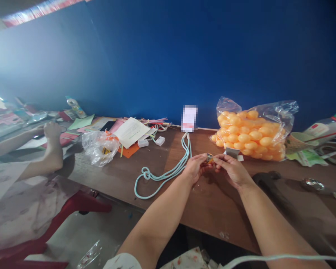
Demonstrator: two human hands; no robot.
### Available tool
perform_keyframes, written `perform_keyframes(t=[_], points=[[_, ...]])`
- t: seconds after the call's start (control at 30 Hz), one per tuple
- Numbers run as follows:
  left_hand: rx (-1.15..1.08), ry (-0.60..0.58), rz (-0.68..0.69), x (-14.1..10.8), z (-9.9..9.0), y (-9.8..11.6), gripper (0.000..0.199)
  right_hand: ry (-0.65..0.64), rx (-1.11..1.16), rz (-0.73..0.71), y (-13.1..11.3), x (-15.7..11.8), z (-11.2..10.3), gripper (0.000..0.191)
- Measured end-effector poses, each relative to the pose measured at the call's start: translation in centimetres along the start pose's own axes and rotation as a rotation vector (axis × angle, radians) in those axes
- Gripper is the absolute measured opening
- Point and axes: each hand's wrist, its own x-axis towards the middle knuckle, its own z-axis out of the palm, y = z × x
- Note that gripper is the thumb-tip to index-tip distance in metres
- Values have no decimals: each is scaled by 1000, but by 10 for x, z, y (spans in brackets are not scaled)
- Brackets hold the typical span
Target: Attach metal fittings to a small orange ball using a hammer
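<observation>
A small rounded piece (210, 158), shiny metallic with some orange, sits between my two hands above the brown table. My left hand (195, 168) pinches it from the left, and my right hand (232, 170) grips it from the right with thumb and fingertips. Fingers cover much of it, so its exact kind is hard to make out. Just behind my right hand lies a small grey and white card (233, 152). Farther back stands a clear plastic bag full of orange egg-shaped balls (249, 134). A light blue cord (168, 173) lies looped left of my hands.
A blurred white card (189, 118) leans against the blue partition (168, 56). Leftward are a crumpled plastic bag (100, 147), papers (132, 132) and small clear boxes (159, 141). A co-worker's arm (53, 149) rests at far left. At right are a paper cup (298, 142) and a bottle (324, 129).
</observation>
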Motion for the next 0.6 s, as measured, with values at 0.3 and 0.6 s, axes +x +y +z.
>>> perform_keyframes(t=[0.3, 0.6], points=[[2, 0, 1, -2, 2, 1, 18, 0, -26, -6, -2, -1, 0, 25], [11, 19, -3, -3, 2, 1, 22, -4, -51, -11, -2, -1, -1, 26]])
